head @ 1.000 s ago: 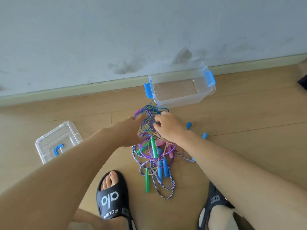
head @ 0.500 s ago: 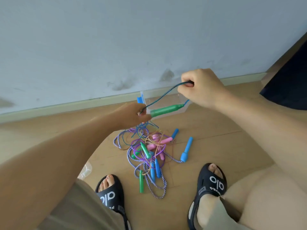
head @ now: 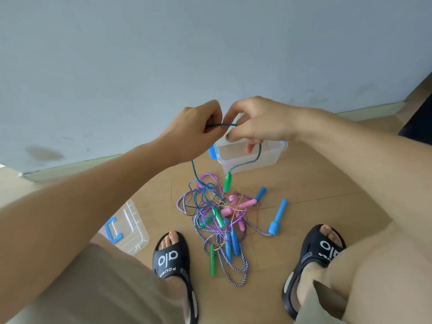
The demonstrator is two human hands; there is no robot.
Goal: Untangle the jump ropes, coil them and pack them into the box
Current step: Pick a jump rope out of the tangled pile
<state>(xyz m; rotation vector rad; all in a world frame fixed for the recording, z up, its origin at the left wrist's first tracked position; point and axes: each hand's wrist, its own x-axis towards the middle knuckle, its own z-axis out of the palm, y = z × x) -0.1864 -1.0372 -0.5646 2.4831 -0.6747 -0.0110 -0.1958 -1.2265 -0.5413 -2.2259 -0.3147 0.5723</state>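
A tangle of jump ropes (head: 219,216) lies on the wooden floor between my feet, with green, blue and pink handles. My left hand (head: 196,129) and my right hand (head: 257,122) are raised close together above it, both pinching one blue-green rope (head: 228,124). From my right hand the rope hangs down to a green handle (head: 227,182) dangling just over the pile. From my left hand the other strand drops into the tangle. The clear box (head: 271,157) with blue latches stands open by the wall, partly hidden behind my right hand.
The clear lid (head: 131,230) with a blue handle lies on the floor at the left, near my left foot. My black sandals (head: 170,256) flank the pile. A loose blue handle (head: 278,217) lies to the right. A dark object sits at the far right edge.
Both hands rose from the pile holding the blue-green rope. They were spread apart half a second ago and have come together; the green handle has dropped from level to hanging down.
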